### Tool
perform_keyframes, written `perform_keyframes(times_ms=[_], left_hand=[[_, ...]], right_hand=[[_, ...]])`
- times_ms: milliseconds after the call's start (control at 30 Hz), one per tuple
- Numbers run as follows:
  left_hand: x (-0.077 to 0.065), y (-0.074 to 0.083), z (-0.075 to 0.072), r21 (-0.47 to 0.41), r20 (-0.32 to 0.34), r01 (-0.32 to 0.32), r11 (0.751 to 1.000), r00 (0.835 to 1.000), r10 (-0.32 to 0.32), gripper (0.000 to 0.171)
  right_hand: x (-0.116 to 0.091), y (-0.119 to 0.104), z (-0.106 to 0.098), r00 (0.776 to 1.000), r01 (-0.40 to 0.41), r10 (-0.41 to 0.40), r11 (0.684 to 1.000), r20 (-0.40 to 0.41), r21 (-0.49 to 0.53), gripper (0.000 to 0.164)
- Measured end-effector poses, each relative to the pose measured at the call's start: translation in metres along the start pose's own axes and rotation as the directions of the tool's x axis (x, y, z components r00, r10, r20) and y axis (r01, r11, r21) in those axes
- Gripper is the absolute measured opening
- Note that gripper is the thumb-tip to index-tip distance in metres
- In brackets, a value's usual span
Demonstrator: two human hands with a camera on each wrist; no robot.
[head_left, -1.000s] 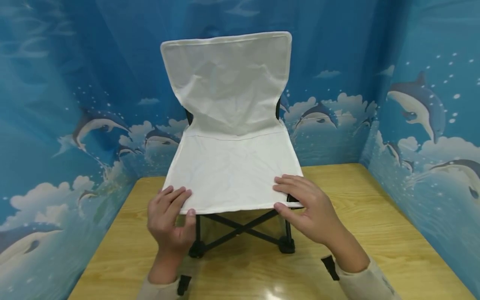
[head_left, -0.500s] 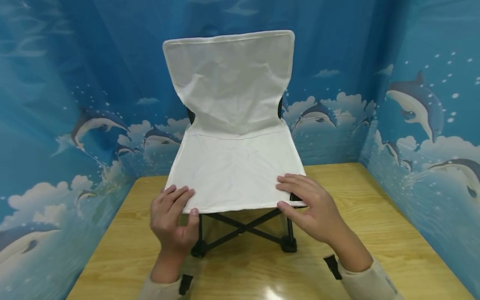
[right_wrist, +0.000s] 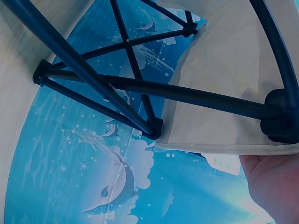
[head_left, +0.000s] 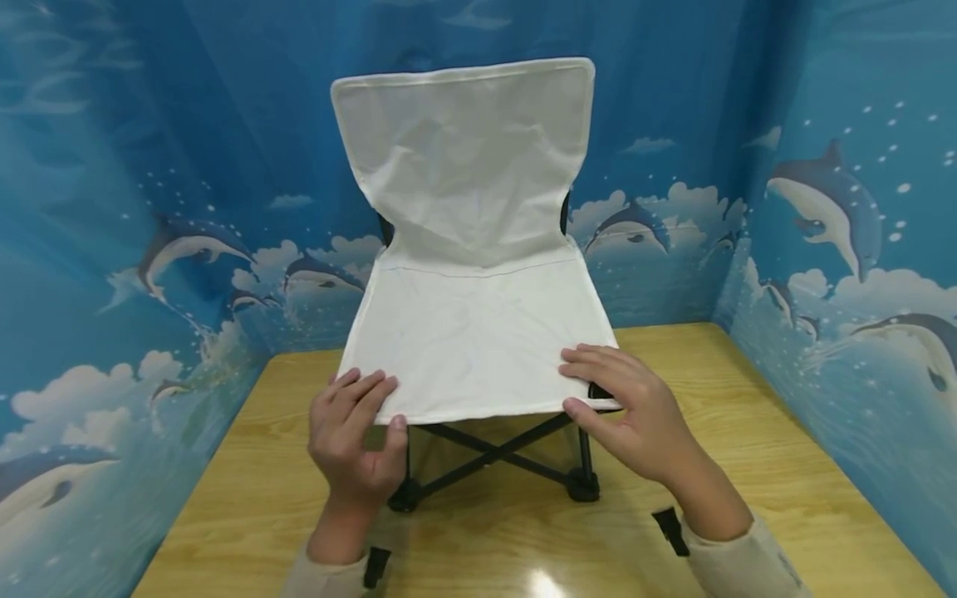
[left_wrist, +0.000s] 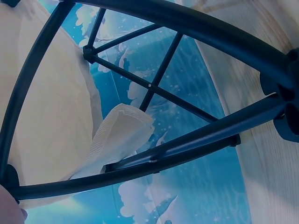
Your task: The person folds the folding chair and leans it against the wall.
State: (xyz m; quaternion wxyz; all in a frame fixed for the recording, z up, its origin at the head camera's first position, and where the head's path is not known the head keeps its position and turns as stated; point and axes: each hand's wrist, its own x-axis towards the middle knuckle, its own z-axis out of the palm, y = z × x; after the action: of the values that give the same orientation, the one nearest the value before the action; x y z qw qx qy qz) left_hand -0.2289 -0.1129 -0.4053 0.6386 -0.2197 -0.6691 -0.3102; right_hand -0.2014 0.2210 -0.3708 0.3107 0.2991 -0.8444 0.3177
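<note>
A small folding chair (head_left: 478, 332) with a white fabric seat and back stands upright, its black crossed legs (head_left: 493, 453) on the wooden surface. My left hand (head_left: 357, 440) holds the seat's front left corner, fingers on top and thumb at the front edge. At the front right corner, my right hand (head_left: 631, 407) holds the seat the same way. The left wrist view shows the black frame (left_wrist: 154, 88) from below and a sliver of the left hand (left_wrist: 9, 207). Below the seat edge in the right wrist view, part of the right hand (right_wrist: 275, 186) appears; its fingers are hidden.
The chair stands on a light wooden tabletop (head_left: 748, 465). Blue curtains (head_left: 650, 100) printed with dolphins and clouds enclose the back and both sides. The chair's back rises in front of the rear curtain.
The chair and both hands have shifted slightly to the right together. The hands have kept their places on the seat corners, and the background has drifted a little left.
</note>
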Motion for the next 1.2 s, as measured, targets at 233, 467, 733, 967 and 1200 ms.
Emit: perform_keyframes(times_ms=[233, 467, 733, 967, 1200], left_hand=[[0.000, 0.005, 0.004, -0.013, -0.017, -0.004, 1.000, 1.000, 0.003, 0.039], [0.002, 0.010, 0.008, -0.024, -0.040, -0.007, 1.000, 0.999, 0.006, 0.038], [0.000, 0.014, 0.011, -0.020, -0.035, 0.003, 1.000, 0.999, -0.003, 0.039], [-0.001, 0.018, 0.013, -0.027, -0.031, 0.004, 1.000, 0.999, -0.005, 0.039], [-0.001, 0.021, 0.016, -0.030, -0.018, -0.003, 1.000, 1.000, 0.003, 0.039]], right_hand=[[-0.002, 0.003, -0.004, 1.000, 0.000, 0.000, 1.000, -0.007, 0.009, 0.041], [-0.001, 0.005, -0.008, 1.000, -0.017, 0.017, 0.999, 0.001, 0.037, 0.044], [-0.004, 0.008, -0.012, 0.999, -0.044, 0.044, 0.998, 0.009, 0.051, 0.043], [-0.005, 0.009, -0.015, 0.999, -0.050, 0.050, 0.997, 0.005, 0.064, 0.043], [-0.008, 0.011, -0.018, 0.999, -0.046, 0.047, 0.996, -0.010, 0.080, 0.043]])
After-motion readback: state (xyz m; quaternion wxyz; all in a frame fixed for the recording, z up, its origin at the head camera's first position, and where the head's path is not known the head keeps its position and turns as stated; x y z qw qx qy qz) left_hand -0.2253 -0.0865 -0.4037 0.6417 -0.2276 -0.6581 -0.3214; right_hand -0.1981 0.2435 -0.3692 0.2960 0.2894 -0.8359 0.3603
